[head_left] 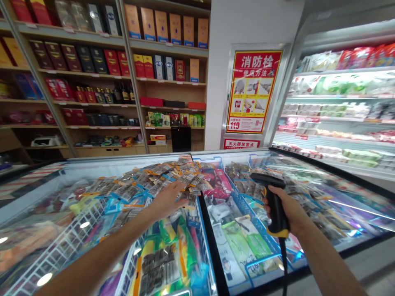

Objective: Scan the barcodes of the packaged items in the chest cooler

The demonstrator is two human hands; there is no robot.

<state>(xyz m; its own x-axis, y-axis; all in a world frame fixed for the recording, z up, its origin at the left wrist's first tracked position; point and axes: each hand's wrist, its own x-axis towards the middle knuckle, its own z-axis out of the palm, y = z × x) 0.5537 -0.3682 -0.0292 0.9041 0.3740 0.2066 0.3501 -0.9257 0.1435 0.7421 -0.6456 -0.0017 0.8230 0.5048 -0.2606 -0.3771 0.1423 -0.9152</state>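
My right hand [288, 209] is wrapped round the handle of a black and yellow barcode scanner [277, 213], held upright above the right half of a chest freezer. Its dark head points left, and a cable hangs from the bottom of its grip. Over the freezer's left half, my left hand [169, 199] reaches forward with fingers stretched out and thumb apart. Small dark snack packets [157, 170] with orange and blue edges are heaped just beyond those fingertips. Whether the fingers touch a packet I cannot tell. More such packets [308, 201] are spread on the right side.
The freezer's black divider [212, 246] runs between both arms. White wire baskets [83, 226] and a blue basket [247, 216] hold bagged goods under the glass. Behind stand shelves of boxes [148, 24], a red fire-hydrant sign [254, 90] and a lit display fridge [339, 98].
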